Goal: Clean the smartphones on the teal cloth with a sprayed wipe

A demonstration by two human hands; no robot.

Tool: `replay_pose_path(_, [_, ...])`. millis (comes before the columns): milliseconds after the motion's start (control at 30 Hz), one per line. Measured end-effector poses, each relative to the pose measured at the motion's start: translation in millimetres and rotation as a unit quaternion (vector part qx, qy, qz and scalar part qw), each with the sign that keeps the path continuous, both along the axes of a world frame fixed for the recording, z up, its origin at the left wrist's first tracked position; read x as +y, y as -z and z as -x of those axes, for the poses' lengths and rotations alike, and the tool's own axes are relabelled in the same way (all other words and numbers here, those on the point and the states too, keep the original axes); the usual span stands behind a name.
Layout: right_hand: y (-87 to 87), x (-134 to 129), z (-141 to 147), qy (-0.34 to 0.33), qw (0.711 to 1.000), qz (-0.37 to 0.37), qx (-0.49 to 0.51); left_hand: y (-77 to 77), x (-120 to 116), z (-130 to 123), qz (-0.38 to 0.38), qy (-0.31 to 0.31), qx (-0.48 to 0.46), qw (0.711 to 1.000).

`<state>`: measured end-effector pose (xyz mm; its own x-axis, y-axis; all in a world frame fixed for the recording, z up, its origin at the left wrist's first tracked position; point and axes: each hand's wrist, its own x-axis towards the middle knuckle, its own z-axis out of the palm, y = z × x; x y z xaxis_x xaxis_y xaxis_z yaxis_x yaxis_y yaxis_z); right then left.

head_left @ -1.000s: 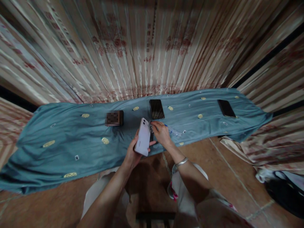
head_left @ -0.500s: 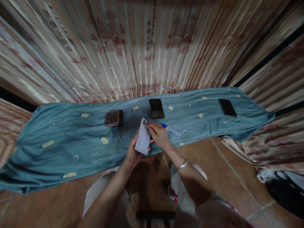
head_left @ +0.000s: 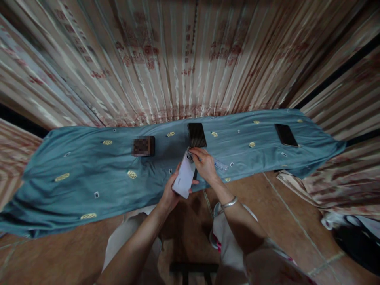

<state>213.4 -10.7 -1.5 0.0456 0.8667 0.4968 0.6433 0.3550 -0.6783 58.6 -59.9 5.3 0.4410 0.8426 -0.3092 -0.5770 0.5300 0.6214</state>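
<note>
My left hand (head_left: 170,192) grips a pale lilac smartphone (head_left: 184,177) from below, its back turned up and its camera end tilted away from me. Thumb and fingers wrap around the phone's edges. My right hand (head_left: 205,165) is closed in a pinch at the camera corner. Something small and shiny shows by its fingertips, too small to make out. Just right of that hand, a clear plastic item (head_left: 221,165) lies on the blue cloth (head_left: 113,158), partly covered by the hand. A dark phone-like slab (head_left: 197,135) lies just beyond the lilac phone.
Another dark slab (head_left: 285,135) rests toward the cloth's right end. Left of centre sits a small dark box (head_left: 151,145), its face blurred out. A patterned curtain (head_left: 166,71) hangs behind the table. My legs and a dark stool edge (head_left: 192,268) are below.
The lilac phone has shifted slightly right and tilted more, with my left hand around it. My right fingertips have moved up to the camera corner, and the blue end of the clear item is now mostly hidden.
</note>
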Motion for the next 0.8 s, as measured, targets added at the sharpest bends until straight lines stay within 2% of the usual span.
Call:
replay_pose_path(267, [6.8, -3, 1, -0.005, 0.999, 0.028, -0.017, -8.8, 3, 7, 0.002, -0.022, -0.007, 1.0])
replay_pose_path(600, [-0.3, -24, 19, -0.063, 0.998, 0.028, 0.004, -2.1, 9, 7, 0.019, -0.057, -0.001, 0.998])
replay_pose_path(800, [-6.7, -25, 21, -0.05, 0.998, 0.018, 0.021, 1.8, 5, 0, 0.015, -0.039, 0.009, 0.999])
